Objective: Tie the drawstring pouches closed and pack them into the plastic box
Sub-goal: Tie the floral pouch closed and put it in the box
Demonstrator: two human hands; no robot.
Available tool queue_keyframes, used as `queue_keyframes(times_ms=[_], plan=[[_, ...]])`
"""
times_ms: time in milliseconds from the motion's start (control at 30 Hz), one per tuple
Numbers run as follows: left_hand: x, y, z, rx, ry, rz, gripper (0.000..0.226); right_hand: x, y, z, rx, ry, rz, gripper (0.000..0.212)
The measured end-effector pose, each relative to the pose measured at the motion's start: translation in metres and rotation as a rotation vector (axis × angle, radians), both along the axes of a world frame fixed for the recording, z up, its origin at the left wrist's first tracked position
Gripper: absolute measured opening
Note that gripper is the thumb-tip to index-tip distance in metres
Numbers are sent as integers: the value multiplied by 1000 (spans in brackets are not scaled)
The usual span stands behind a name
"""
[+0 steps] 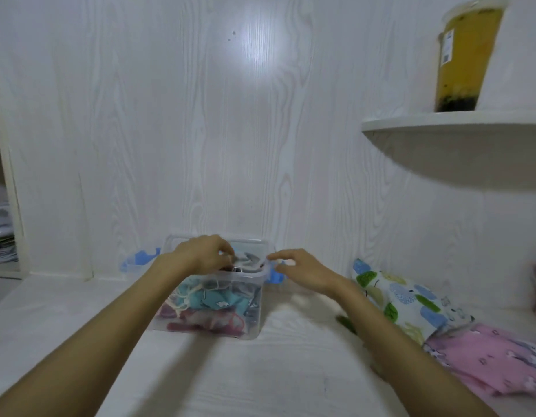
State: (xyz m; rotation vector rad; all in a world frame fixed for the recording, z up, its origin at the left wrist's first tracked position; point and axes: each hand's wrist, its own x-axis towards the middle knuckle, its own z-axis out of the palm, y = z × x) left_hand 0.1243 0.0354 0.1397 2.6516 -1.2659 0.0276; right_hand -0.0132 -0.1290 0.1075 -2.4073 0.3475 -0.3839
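Observation:
A clear plastic box (254,322) stands against the back wall, packed with several pouches in teal, red and white (212,302). My left hand (205,254) reaches over the box's open top with its fingers curled on a grey pouch (248,260) lying on top of the pile. My right hand (301,270) hovers just beside the box's right rim, fingers loosely spread and holding nothing. To the right lie a pouch printed with blue and green shapes (405,299) and a pink pouch (495,356).
Blue latches (137,260) stick out on both sides of the box. A curved white shelf (453,124) at the upper right carries a cup of yellow drink (465,55). An open shelf unit (2,236) with papers stands at the far left.

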Motion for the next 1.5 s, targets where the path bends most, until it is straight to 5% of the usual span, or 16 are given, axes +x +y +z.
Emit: queue_keyframes(times_ms=[167, 367, 533, 700, 833, 1067, 1167, 1267, 1367, 1500], plan=[[-68, -15, -1, -456, -199, -30, 25, -66, -33, -2, 78, -86, -152, 27], [-126, -91, -67, -187, 88, -267, 26, -132, -67, -38, 10, -242, -574, 19], [-168, -122, -115, -205, 325, -362, 37, -171, -96, -48, -47, 38, -798, 55], [-182, -160, -136, -407, 596, -346, 59, -163, -99, -61, 142, -80, -704, 60], [-166, -176, -148, -635, 511, -269, 26, -149, -94, -79, 91, -314, -685, 42], [-116, -137, -80, -1043, 528, -221, 10, -139, -101, -67, 461, -550, -588, 17], [-120, -123, -57, -937, 539, -292, 12, -130, -90, -57, 353, -566, -611, 16], [-131, -120, -50, -451, 549, -443, 29, -128, -76, -43, 265, -613, -505, 19], [-130, -118, -64, -77, 664, -511, 40, -141, -64, -39, 128, -273, -313, 22], [-113, -117, -101, -51, 348, -405, 42, -170, -58, -53, 44, 111, -86, 38]])
